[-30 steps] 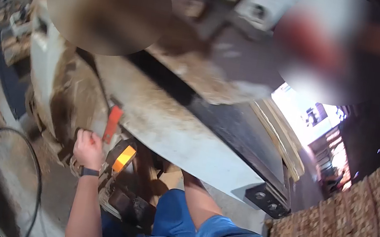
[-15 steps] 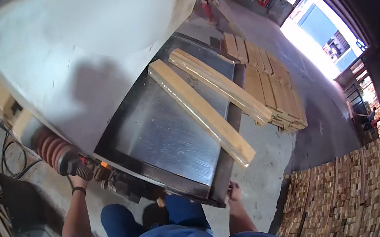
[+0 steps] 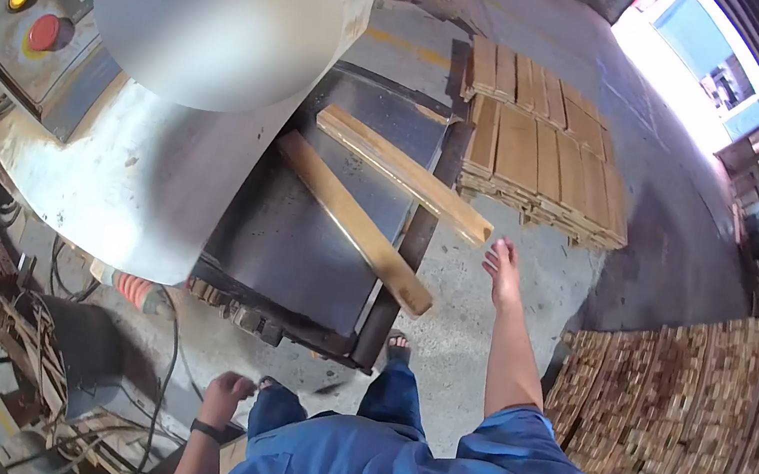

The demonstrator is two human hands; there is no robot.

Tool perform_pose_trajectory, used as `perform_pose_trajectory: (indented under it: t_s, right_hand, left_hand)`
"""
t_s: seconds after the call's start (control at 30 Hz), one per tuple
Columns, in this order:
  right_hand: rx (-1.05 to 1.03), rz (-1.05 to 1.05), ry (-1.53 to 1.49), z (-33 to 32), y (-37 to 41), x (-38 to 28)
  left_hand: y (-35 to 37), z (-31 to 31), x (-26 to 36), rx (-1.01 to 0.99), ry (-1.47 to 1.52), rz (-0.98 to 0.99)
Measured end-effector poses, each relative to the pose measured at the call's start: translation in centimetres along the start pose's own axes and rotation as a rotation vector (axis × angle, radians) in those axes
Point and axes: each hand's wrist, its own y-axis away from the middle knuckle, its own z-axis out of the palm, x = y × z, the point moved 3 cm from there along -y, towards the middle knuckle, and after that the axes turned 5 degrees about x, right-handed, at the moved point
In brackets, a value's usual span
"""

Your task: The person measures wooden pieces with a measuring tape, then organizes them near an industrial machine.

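Two long wooden pieces lie at a slant on the dark metal table (image 3: pixel 295 253) of a machine. The farther piece (image 3: pixel 401 172) and the nearer piece (image 3: pixel 357 223) both overhang the table's right edge. My right hand (image 3: pixel 502 271) is raised just beyond the far piece's right end, fingers apart, holding nothing. Low on the left, in front of the machine, my left hand (image 3: pixel 226 398) hangs with its fingers curled; whether anything is in them is too small to tell. A dark band circles that wrist.
A control panel (image 3: pixel 64 9) with a red button sits at the upper left. Stacked boards (image 3: pixel 544 165) stand behind the table. A big wood stack (image 3: pixel 672 421) fills the right side. Cables (image 3: pixel 169 363) and a scrap bin (image 3: pixel 80 352) are at the lower left.
My right hand has risen from beside the table's near corner toward the far piece's end. My left hand has drawn back from the machine's spring. The view has shifted, showing the control panel.
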Motion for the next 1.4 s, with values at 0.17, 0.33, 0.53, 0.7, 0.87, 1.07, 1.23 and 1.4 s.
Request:
perform_pose_trajectory:
  t_s: [0.17, 0.33, 0.53, 0.7, 0.87, 1.07, 1.23, 1.4]
  right_hand:
    - [-0.473, 0.199, 0.063, 3.7, -6.5, -2.5]
    - [-0.831, 0.449, 0.241, 3.9, -7.2, -1.6]
    - [-0.766, 0.386, 0.418, 0.8, -6.6, 6.5]
    - [-0.918, 0.564, 0.125, 0.0, -0.2, -0.7]
    - [-0.732, -0.205, 0.503, -1.0, -2.0, -0.9]
    - [-0.338, -0.989, 1.163, 1.2, 0.8, -9.7]
    - [-0.468, -1.266, 1.287, 3.9, -0.5, -5.4]
    - [-0.838, -1.056, 1.082, 4.6, 0.8, -6.4]
  left_hand:
    - [-0.4, 14.4, 10.7, -0.061, 0.367, -0.031]
    - [-1.7, 27.6, 14.0, -0.109, 0.557, -0.205]
    - [-6.9, 34.6, 12.6, 0.014, 0.775, -0.312]
    - [-7.5, 36.0, 15.5, 0.11, 0.843, -0.19]
    - [-3.3, 33.2, 15.2, 0.182, 0.907, -0.037]
    - [1.2, 31.3, 10.7, 0.194, 0.959, -0.106]
    - [1.3, 33.1, 9.6, 0.344, 0.68, -0.162]
    - [-0.8, 36.3, 11.3, 0.475, 0.657, -0.232]
